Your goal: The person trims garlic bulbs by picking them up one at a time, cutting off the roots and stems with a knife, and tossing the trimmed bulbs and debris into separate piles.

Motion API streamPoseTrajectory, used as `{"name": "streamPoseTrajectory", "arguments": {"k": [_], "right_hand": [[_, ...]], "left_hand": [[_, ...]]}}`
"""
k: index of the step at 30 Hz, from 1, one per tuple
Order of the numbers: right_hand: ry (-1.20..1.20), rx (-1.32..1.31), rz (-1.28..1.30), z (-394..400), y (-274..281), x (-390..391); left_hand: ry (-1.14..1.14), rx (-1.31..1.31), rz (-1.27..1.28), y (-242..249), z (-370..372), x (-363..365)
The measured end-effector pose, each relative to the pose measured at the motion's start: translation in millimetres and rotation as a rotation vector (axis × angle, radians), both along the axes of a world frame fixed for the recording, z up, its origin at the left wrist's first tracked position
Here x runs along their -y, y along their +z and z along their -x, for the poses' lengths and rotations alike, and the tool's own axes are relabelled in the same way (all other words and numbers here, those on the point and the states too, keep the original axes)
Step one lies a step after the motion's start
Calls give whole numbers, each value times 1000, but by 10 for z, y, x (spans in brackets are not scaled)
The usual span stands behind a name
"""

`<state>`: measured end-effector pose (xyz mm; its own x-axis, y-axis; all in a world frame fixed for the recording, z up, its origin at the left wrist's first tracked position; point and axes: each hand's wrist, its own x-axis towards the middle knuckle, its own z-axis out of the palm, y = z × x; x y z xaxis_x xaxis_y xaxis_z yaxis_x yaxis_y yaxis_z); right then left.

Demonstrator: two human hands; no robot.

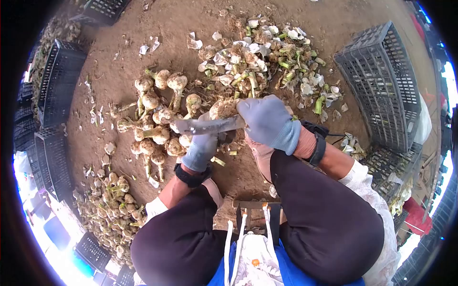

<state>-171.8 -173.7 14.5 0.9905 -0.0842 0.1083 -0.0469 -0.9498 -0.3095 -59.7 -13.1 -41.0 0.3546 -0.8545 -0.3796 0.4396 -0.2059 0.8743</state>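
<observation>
Both my hands wear grey-blue gloves. My left hand [202,143] is closed on a garlic bulb [223,109], its rooty, dirt-covered side facing up. My right hand [267,119] grips a knife [205,126] whose broad, worn blade points left, across the front of the bulb and over my left hand. The knife's handle is hidden in my fist. Just left of my hands lies a heap of garlic bulbs [160,134] with stems on the soil. Beyond my hands is a pile of cut stems and papery skins [267,52].
A black plastic crate [381,86] stands tilted at the right, another crate [389,167] below it. More dark crates [59,81] line the left side. A larger garlic pile [112,205] lies lower left. My knees flank the work area on bare soil [157,24].
</observation>
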Motion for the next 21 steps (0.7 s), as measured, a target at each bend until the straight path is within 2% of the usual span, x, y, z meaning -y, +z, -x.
{"name": "streamPoseTrajectory", "arguments": {"k": [3, 4, 8, 11, 12, 14, 17, 21], "right_hand": [[-10, -25, -10, 17, -10, 15], [-11, -27, -12, 29, -33, -2], [33, 11, 12, 90, -33, -72], [5, 22, -23, 103, 115, -51], [-29, 32, -24, 114, 142, -50], [-25, 10, -8, 85, 55, -14], [9, -19, 18, 39, 8, -39], [83, -91, 113, 41, 39, -44]], "left_hand": [[-63, 89, 43, -87, -9, -25], [-6, 65, 30, 133, 22, 38], [93, 119, 214, 93, 30, 97], [71, 195, 245, 45, 6, 92], [69, 193, 243, 53, 0, 57], [-6, 112, -106, 86, -6, -8], [22, 89, -50, 167, 66, 44], [-9, 59, 44, 26, 34, -66]]}}
